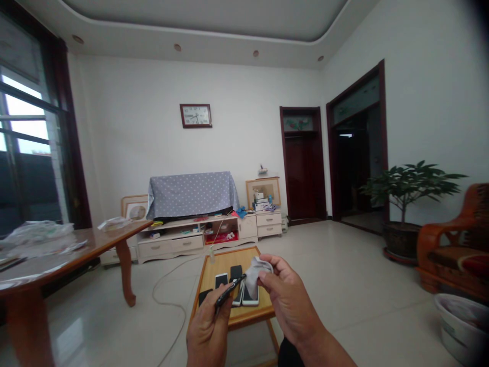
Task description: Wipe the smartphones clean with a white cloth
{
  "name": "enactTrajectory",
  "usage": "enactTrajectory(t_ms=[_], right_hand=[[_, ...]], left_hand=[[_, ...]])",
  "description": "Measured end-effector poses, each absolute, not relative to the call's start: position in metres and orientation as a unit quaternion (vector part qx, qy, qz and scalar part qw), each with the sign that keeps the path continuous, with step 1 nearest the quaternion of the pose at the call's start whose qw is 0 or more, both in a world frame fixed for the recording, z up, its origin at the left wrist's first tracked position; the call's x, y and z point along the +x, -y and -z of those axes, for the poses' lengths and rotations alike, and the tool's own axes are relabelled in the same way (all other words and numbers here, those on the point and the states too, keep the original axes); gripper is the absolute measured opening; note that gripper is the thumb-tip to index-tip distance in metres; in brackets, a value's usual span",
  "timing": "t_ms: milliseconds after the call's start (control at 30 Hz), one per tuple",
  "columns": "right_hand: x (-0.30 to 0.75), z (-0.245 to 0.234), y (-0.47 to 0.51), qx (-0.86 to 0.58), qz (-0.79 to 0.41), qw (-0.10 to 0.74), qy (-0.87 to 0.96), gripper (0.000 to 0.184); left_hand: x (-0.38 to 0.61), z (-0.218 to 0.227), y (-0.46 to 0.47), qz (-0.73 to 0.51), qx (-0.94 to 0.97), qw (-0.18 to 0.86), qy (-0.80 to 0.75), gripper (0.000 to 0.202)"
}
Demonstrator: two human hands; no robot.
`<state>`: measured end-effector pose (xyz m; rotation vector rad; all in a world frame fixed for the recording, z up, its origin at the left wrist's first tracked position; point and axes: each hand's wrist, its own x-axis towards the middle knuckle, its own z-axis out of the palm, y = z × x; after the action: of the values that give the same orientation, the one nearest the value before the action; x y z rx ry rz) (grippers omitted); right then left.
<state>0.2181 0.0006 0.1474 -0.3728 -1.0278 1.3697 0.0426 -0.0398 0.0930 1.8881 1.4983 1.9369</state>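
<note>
My left hand (pixel 211 322) grips a dark smartphone (pixel 230 291), held tilted with its thin edge toward me. Pinched between the thumb and fingers of my right hand (pixel 287 290) is a light grey cloth (pixel 253 276), which hangs close to the phone's far end; I cannot tell whether they touch. Below both hands stands a small wooden table (pixel 250 321). Several phones lie on it, among them a white-framed phone (pixel 221 280), a black phone (pixel 236 271) and a white phone (pixel 250 302) partly covered from view by the cloth.
A larger wooden table (pixel 95 244) with plastic bags stands at left. A cable (pixel 168 304) runs over the floor toward the white TV cabinet (pixel 171 247). On the right are a potted plant (pixel 403 227), a wooden armchair (pixel 439 244) and a white bucket (pixel 456 326).
</note>
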Motion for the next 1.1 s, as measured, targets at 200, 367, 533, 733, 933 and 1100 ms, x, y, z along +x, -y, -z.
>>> enactTrajectory(t_ms=[200,367,533,733,933,1100], right_hand=[[0.208,-0.145,0.009,-0.202,-0.552,0.626,0.512,0.029],[0.201,-0.134,-0.004,-0.251,-0.456,0.642,0.564,0.027],[0.203,-0.136,-0.007,-0.27,-0.444,0.635,0.571,0.028],[0.198,-0.146,0.014,-0.294,-0.34,0.621,0.642,0.013],[0.192,-0.148,0.027,-0.294,-0.262,0.579,0.714,0.007],[0.2,-0.143,0.002,-0.333,-0.275,0.604,0.67,0.011]], left_hand=[[0.042,-0.084,0.038,-0.617,0.617,0.03,-0.487,0.031],[0.04,-0.082,0.035,-0.612,0.625,0.046,-0.482,0.031],[0.037,-0.073,0.033,-0.596,0.635,0.043,-0.489,0.029],[0.034,-0.065,0.028,-0.586,0.664,-0.014,-0.464,0.033],[0.033,-0.068,0.031,-0.572,0.688,-0.076,-0.439,0.039],[0.035,-0.066,0.031,-0.568,0.687,-0.096,-0.443,0.039]])
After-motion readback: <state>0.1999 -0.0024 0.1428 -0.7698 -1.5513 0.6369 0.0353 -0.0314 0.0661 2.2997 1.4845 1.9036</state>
